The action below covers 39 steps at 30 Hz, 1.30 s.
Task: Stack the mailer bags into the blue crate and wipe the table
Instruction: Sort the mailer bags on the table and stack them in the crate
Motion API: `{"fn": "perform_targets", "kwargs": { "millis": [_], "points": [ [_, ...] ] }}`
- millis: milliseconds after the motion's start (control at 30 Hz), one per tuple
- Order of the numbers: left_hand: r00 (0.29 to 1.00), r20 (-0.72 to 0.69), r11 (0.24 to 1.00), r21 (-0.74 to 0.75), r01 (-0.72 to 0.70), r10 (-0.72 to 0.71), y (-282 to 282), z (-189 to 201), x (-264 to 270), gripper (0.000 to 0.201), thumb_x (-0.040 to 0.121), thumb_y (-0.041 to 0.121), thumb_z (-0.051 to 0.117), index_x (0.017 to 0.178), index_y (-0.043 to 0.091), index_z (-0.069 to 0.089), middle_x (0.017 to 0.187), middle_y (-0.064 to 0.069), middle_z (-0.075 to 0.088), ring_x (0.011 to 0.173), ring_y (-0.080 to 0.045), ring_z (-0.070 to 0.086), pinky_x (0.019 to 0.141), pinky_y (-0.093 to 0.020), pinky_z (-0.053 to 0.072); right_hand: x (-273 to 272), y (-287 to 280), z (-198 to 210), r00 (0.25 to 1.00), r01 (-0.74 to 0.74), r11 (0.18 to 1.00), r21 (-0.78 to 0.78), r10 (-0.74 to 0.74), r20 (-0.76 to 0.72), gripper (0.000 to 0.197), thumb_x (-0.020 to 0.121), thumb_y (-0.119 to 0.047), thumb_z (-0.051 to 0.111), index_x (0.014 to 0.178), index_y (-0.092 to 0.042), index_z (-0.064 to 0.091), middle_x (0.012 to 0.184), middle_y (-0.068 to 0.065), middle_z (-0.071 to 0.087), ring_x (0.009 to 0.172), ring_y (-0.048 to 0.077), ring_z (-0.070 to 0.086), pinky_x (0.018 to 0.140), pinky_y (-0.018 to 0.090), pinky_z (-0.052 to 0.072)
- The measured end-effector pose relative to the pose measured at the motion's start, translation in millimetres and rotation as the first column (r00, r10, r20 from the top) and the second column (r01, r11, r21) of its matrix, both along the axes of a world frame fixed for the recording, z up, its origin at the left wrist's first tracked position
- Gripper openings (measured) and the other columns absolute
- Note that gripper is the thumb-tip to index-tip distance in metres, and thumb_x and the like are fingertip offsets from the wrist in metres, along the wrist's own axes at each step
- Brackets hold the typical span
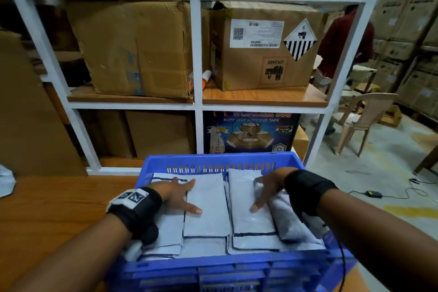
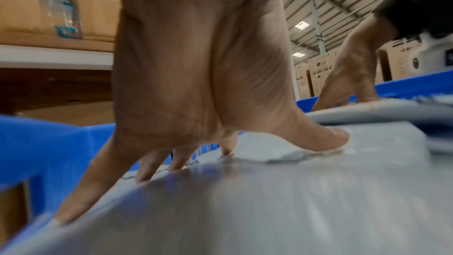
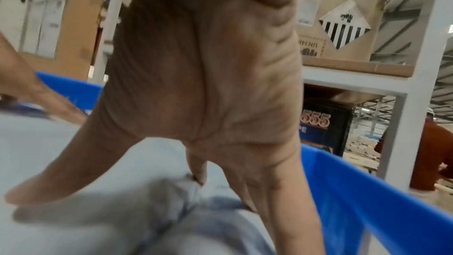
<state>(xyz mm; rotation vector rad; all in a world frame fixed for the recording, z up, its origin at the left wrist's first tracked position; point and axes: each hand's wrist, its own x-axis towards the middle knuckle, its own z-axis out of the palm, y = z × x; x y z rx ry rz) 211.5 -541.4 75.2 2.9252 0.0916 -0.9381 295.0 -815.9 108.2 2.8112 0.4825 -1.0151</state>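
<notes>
A blue crate (image 1: 220, 161) stands on the wooden table (image 1: 54, 208), filled with several flat grey mailer bags (image 1: 206, 208) in two side-by-side piles. My left hand (image 1: 182, 193) lies spread on the left pile, fingers straight and pressing down; its fingertips (image 2: 328, 141) touch the bag surface (image 2: 269, 201). My right hand (image 1: 265, 189) rests with splayed straight fingers on the right pile, over a crumpled grey bag (image 1: 289, 218) by the crate's right wall (image 3: 367, 191). In the right wrist view the fingers (image 3: 49, 187) press on the grey bags (image 3: 73, 152).
A white metal shelf rack (image 1: 196, 54) with cardboard boxes (image 1: 139, 50) stands just behind the crate. A grey bag edge (image 1: 6, 184) lies at the table's far left. A person in red (image 1: 341, 50) and a plastic chair (image 1: 365, 116) are on the right.
</notes>
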Motion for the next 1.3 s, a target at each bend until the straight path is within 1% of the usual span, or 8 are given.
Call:
{"fn": "perform_targets", "kwargs": {
  "millis": [133, 167, 267, 467, 600, 767, 1033, 1300],
  "points": [
    [0.983, 0.18, 1.0, -0.017, -0.019, 0.022, 4, 44, -7, 0.131, 0.05, 0.092, 0.047, 0.154, 0.036, -0.009, 0.164, -0.013, -0.007, 0.151, -0.034, 0.0, 0.122, -0.048, 0.01, -7, 16, 42, 0.988, -0.11, 0.974, 0.197, 0.086, 0.128, 0.093, 0.082, -0.057, 0.07, 0.154, -0.021, 0.024, 0.157, -0.001, 0.033, 0.126, 0.018, 0.051, 0.085, 0.014, 0.042],
    [0.974, 0.224, 0.999, -0.023, -0.023, 0.027, 6, 54, -15, 0.123, 0.061, 0.087, 0.051, 0.155, 0.034, -0.009, 0.163, -0.013, -0.01, 0.15, -0.036, -0.005, 0.122, -0.048, 0.007, -11, 22, 51, 0.983, -0.142, 0.954, 0.265, 0.104, 0.153, 0.092, 0.084, -0.056, 0.069, 0.155, -0.022, 0.022, 0.156, -0.003, 0.034, 0.122, 0.017, 0.053, 0.087, 0.012, 0.042],
    [0.902, 0.429, 0.997, -0.082, -0.009, 0.043, 18, 78, -53, 0.1, 0.083, 0.071, 0.053, 0.156, 0.034, -0.004, 0.164, -0.011, -0.011, 0.15, -0.031, -0.01, 0.122, -0.042, 0.006, -27, 47, 73, 0.961, -0.21, 0.877, 0.432, 0.104, 0.256, 0.105, 0.077, -0.066, 0.069, 0.156, -0.026, 0.013, 0.16, 0.0, 0.027, 0.142, 0.023, 0.035, 0.115, 0.036, 0.031],
    [0.6, 0.781, 0.969, -0.242, 0.039, 0.171, 66, 70, -158, 0.104, 0.072, 0.093, 0.013, 0.153, 0.028, 0.029, 0.162, -0.009, 0.018, 0.15, -0.025, 0.012, 0.12, -0.039, 0.017, -120, 114, 70, 0.888, -0.382, 0.536, 0.753, -0.013, 0.46, 0.087, 0.085, -0.048, 0.07, 0.154, -0.029, 0.021, 0.155, 0.002, 0.033, 0.136, 0.019, 0.039, 0.101, 0.023, 0.033],
    [0.474, 0.83, 0.952, -0.299, -0.064, 0.292, 122, 41, -238, 0.076, 0.089, 0.075, 0.031, 0.15, 0.03, 0.033, 0.161, -0.003, 0.02, 0.15, -0.022, 0.013, 0.117, -0.038, 0.018, -197, 182, 27, 0.894, -0.395, 0.298, 0.869, -0.092, 0.438, 0.081, 0.086, -0.047, 0.069, 0.152, -0.028, 0.026, 0.15, -0.001, 0.035, 0.133, 0.016, 0.041, 0.103, 0.031, 0.041],
    [0.379, 0.81, 0.894, -0.401, -0.2, 0.448, 200, 4, -348, 0.068, 0.09, 0.066, 0.037, 0.148, 0.031, 0.035, 0.16, 0.002, 0.024, 0.148, -0.022, 0.02, 0.113, -0.038, 0.021, -297, 279, -23, 0.927, -0.346, 0.155, 0.925, -0.097, 0.363, 0.079, 0.084, -0.045, 0.065, 0.151, -0.025, 0.028, 0.144, -0.008, 0.037, 0.132, 0.015, 0.045, 0.108, 0.038, 0.042],
    [0.266, 0.7, 0.73, -0.525, -0.438, 0.663, 297, -54, -488, 0.061, 0.093, 0.052, 0.049, 0.149, 0.032, 0.034, 0.159, 0.005, 0.023, 0.145, -0.015, 0.021, 0.11, -0.034, 0.027, -404, 422, -83, 0.943, -0.309, 0.237, 0.921, 0.203, 0.264, 0.078, 0.088, -0.048, 0.061, 0.153, -0.031, 0.021, 0.153, -0.003, 0.031, 0.134, 0.014, 0.04, 0.102, 0.047, 0.048],
    [0.228, 0.662, 0.655, -0.518, -0.55, 0.714, 375, -92, -520, 0.058, 0.096, 0.046, 0.053, 0.148, 0.026, 0.038, 0.158, 0.001, 0.024, 0.145, -0.015, 0.02, 0.107, -0.027, 0.024, -429, 529, -107, 0.911, -0.342, 0.283, 0.896, 0.333, 0.243, 0.073, 0.09, -0.04, 0.062, 0.152, -0.027, 0.026, 0.153, -0.001, 0.032, 0.132, 0.015, 0.04, 0.103, 0.046, 0.047]
  ]
}}
